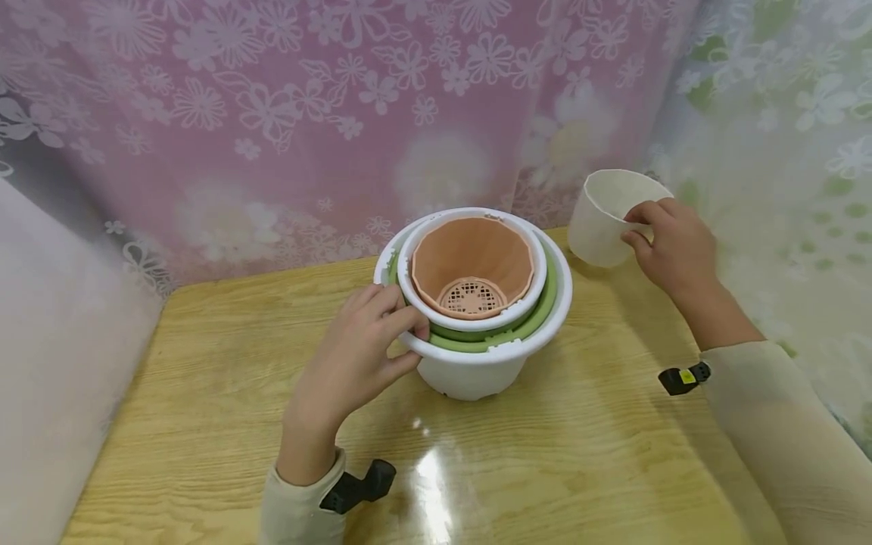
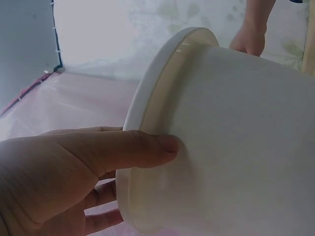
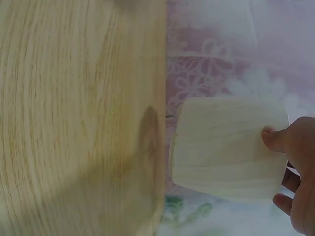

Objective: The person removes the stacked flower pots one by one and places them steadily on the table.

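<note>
A nested stack of plant pots stands on the table. Its outermost white pot (image 1: 470, 375) has a wide rim, and a green pot (image 1: 545, 310), a smaller white-rimmed pot (image 1: 405, 265) and a terracotta-coloured pot (image 1: 473, 261) with a grated bottom sit inside. My left hand (image 1: 361, 348) grips the outer rim at its near left, thumb on the outside wall in the left wrist view. At the back right, my right hand (image 1: 674, 242) pinches the rim of a separate cream pot (image 3: 226, 147), thumb outside and fingers inside. That pot appears raised slightly off the table in the right wrist view.
The wooden table (image 1: 238, 393) ends at the back against a pink flowered curtain (image 1: 306, 151). A pale green flowered curtain (image 1: 804, 189) hangs at the right, close to the right arm. White sheeting (image 1: 68, 341) borders the left side.
</note>
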Motion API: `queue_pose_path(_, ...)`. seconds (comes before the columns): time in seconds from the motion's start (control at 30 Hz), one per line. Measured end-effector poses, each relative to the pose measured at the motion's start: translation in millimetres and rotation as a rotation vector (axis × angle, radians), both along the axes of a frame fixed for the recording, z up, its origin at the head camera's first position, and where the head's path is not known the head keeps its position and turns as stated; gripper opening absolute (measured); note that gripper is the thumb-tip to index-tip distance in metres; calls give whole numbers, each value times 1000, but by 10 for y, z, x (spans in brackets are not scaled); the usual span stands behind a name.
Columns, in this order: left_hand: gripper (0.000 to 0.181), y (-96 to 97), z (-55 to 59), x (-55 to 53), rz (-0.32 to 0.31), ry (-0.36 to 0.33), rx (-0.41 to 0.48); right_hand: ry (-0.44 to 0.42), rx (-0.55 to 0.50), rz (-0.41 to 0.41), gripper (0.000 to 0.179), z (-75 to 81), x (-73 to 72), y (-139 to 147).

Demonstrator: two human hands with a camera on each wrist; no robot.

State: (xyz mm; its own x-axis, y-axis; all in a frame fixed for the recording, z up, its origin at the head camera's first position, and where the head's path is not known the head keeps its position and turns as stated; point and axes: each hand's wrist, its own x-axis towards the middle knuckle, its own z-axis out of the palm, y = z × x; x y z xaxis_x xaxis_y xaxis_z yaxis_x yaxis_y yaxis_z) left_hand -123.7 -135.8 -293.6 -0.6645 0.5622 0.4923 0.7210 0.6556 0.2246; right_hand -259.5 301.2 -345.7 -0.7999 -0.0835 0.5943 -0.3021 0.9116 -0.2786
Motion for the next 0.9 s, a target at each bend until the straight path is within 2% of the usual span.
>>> queue_pose_path(0.17, 23, -4, 17, 2, 5, -1, -3, -72, 37, -32, 19, -53, -102, 54)
queue_pose_path(0.3, 23, -7, 21, 2, 8, 1, -5, -98, 64, -42, 18, -90, -161, 94)
queue_pose_path(0.53, 23, -8, 11, 7, 3, -4, 1, -175, 112, -84, 13, -192, -203, 152)
queue_pose_path(0.8, 23, -6, 13, 13, 0, 1, 11, -104, 95, -94, 13, -233, -181, 144)
queue_pose_path(0.9, 23, -2, 10, 14, 0, -1, 9, -119, 84, -99, 15, -237, -179, 138)
